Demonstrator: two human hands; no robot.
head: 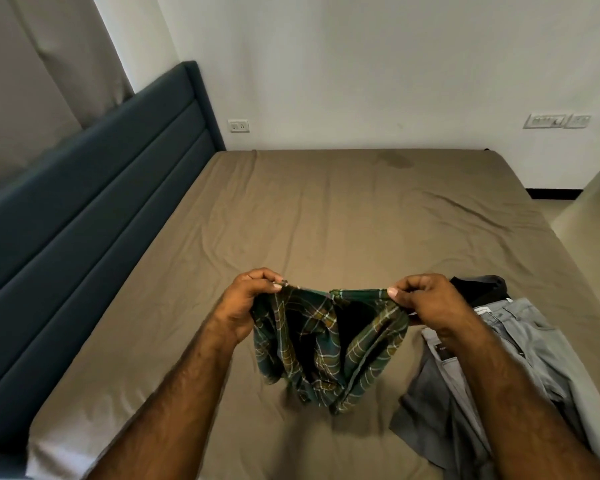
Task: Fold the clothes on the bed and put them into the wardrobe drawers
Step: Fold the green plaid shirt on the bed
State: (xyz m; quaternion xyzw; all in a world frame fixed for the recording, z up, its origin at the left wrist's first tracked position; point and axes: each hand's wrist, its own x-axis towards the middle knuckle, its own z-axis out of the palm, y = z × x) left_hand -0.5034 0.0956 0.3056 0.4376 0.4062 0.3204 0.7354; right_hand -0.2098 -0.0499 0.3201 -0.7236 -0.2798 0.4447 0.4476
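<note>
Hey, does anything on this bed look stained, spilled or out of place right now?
Yes. A darker patch marks the brown sheet near the far edge, like a damp spot or stain. The sheet is also wrinkled. The grey trousers lie crumpled at the right, not yet folded.

The green plaid garment at the centre of the frame was thin woven cloth, soft and crumpled. The grey trousers at lower right looked like heavier matt cloth, with a black cloth item just above them. The bed sheet was matt olive-brown fabric, creased. The headboard at left was dark teal upholstery, smooth and matt. The wall was matt white paint.
</note>
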